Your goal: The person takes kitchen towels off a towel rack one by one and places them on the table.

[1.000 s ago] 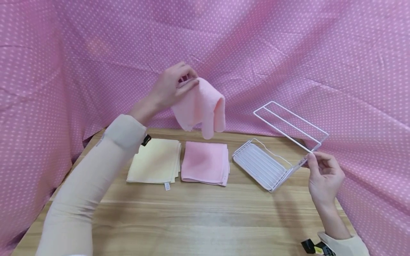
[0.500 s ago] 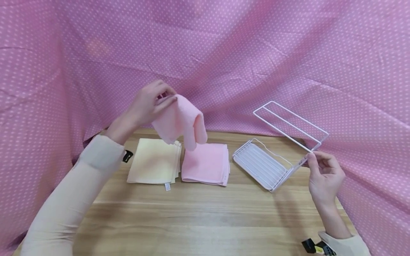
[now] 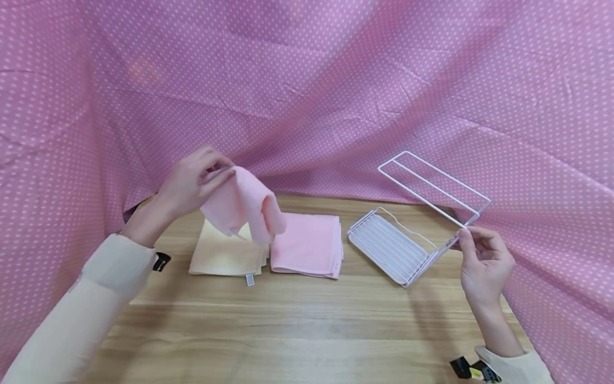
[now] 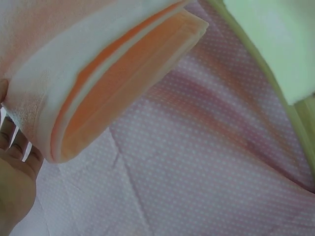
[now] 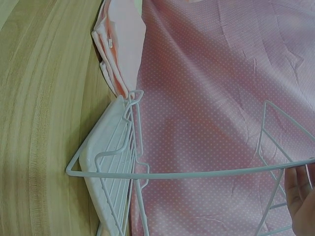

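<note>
My left hand (image 3: 194,178) pinches a light pink towel (image 3: 249,205) by its upper edge. The towel hangs in loose folds above a folded yellow towel (image 3: 225,256), hiding part of it. Beside that lies a folded pink towel (image 3: 307,245) on the table. At the right, my right hand (image 3: 486,264) grips the upright side of a white wire rack (image 3: 427,186), thumb in front. In the left wrist view the hanging pink towel (image 4: 123,83) fills the upper left. The right wrist view shows the rack (image 5: 197,174) with fingers curled at its bar.
A white tray (image 3: 390,250) sits in the rack's base. The wooden table (image 3: 297,330) runs toward the front. Pink dotted cloth (image 3: 307,80) hangs behind and at both sides. A small white tag (image 3: 250,279) sticks out from the yellow towel.
My left hand has moved left and down with the pink towel, from above the folded pink towel to above the yellow one. The right hand and the rack have stayed almost still.
</note>
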The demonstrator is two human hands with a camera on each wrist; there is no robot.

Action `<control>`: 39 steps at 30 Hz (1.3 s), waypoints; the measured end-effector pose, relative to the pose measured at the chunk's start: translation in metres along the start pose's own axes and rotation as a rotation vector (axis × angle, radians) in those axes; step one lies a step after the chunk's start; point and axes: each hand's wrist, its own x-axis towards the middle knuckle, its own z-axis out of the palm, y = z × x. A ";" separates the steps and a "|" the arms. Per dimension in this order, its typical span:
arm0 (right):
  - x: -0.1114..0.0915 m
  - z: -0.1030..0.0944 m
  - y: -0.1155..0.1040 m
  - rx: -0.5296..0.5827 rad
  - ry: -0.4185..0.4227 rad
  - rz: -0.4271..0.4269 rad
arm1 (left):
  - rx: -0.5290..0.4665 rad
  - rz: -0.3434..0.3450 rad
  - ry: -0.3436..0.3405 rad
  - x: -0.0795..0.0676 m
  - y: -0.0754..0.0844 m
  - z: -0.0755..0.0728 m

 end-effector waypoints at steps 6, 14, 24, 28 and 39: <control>0.000 -0.002 0.002 -0.009 -0.010 -0.003 | 0.015 0.001 0.042 -0.023 -0.006 -0.010; 0.002 -0.002 0.003 0.000 -0.026 -0.012 | 0.049 -0.030 0.097 -0.056 -0.018 -0.026; 0.001 -0.005 0.003 0.002 -0.033 -0.016 | 0.121 -0.101 0.105 -0.092 -0.032 -0.049; 0.002 -0.005 0.004 0.018 -0.027 -0.005 | 0.147 -0.136 0.119 -0.106 -0.039 -0.057; 0.001 -0.008 0.006 0.007 -0.028 -0.008 | 0.159 -0.256 0.137 -0.143 -0.050 -0.076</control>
